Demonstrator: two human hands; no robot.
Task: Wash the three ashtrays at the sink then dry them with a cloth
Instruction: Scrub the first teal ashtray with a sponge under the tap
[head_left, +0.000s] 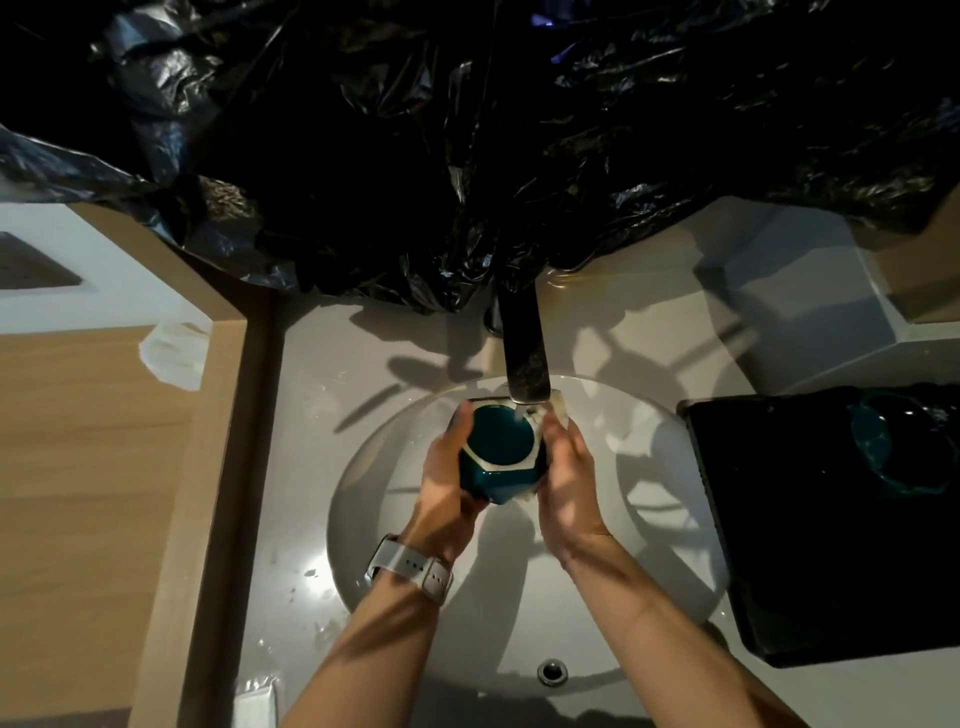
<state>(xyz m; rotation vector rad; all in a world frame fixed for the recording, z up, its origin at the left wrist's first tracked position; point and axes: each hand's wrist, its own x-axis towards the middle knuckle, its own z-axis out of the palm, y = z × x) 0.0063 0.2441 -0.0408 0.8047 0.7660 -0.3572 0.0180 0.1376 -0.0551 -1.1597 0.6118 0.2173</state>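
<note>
The left hand (447, 467) is cupped around the left side and underside of a teal ashtray (501, 457), fingers wrapped on its faceted wall, so it carries the piece. The right hand (569, 473) is closed against the ashtray's right side with a pale sponge or cloth (556, 408) pinched between palm and wall; which of the two it is cannot be told. A watch (410, 566) sits on the left wrist.

The ashtray lies directly between the hands, held above the basin, its hexagonal white-edged mouth facing up and tipped slightly toward the camera. It has no real long axis; what matters is that the mouth sits just under the tap (527, 358), and the water falls inside the bowl near its far right rim. Both hands are equally near; the left looks to be the holder and the right the scrubber, so this is probably washing in progress on one ashtray.

The sink (395, 545) holds nothing else that shows except its overflow hole near the front. To the right, on the desk (311, 364), a black tray (779, 545) carries a second teal ashtray (898, 447) at its far end, dim and hard to read. A third is not visible. Black plastic sheeting (467, 130) hangs behind the tap.
</note>
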